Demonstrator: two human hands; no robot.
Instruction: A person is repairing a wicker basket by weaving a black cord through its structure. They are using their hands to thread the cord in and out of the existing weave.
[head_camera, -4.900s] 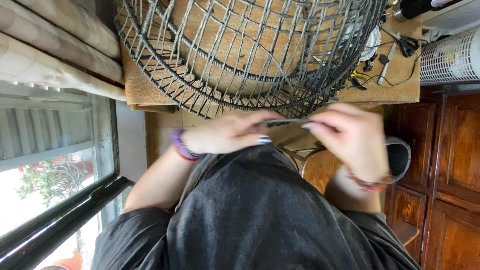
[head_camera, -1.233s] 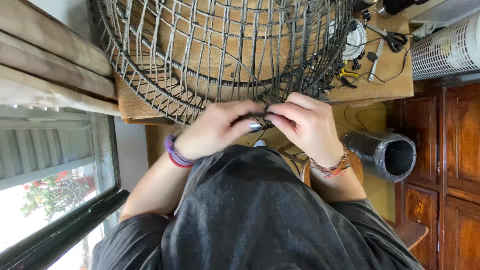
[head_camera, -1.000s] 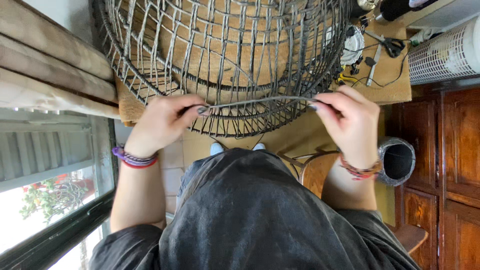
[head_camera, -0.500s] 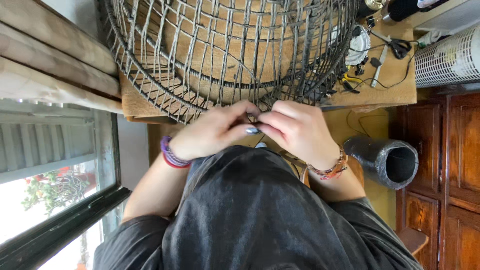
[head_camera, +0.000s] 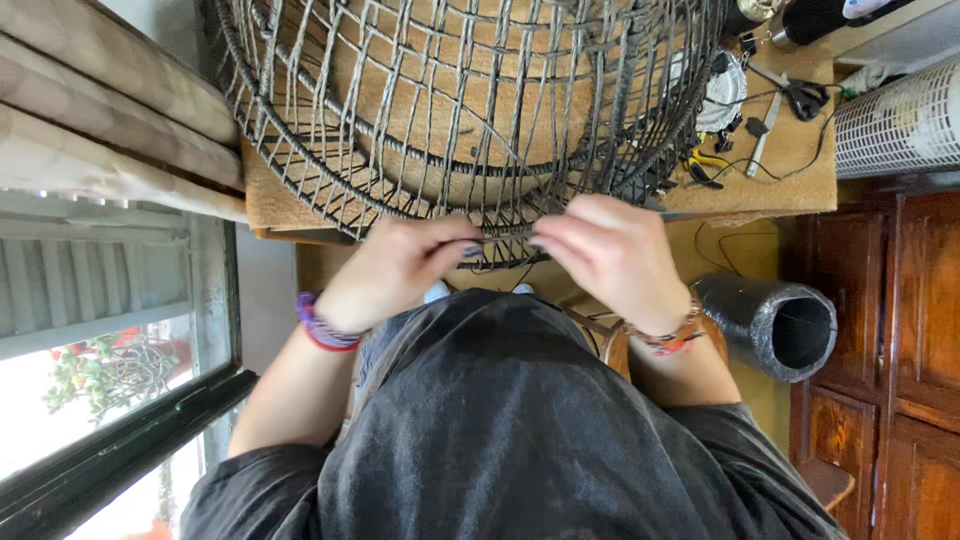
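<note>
Left hand (head_camera: 395, 270): fingertips pinched shut on the cord (head_camera: 505, 236).
Right hand (head_camera: 615, 255): pinching the same cord.
Cord: probably light, pliable; grip near the woven basket (head_camera: 470, 100) rim.

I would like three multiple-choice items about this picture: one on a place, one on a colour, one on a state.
1. Where does the black tube lie?
A. inside the basket
B. below the workbench, by the wooden cabinet
C. on the window sill

2. What colour is the wire basket frame?
A. dark grey
B. white
C. red

3. What are both hands doing?
A. resting flat
B. pinching a strand at the frame's rim
C. holding scissors

Answers: 1 B, it lies beside the cabinet; 2 A, its wires look dark; 3 B, left hand and right hand pinch a strand.
</note>
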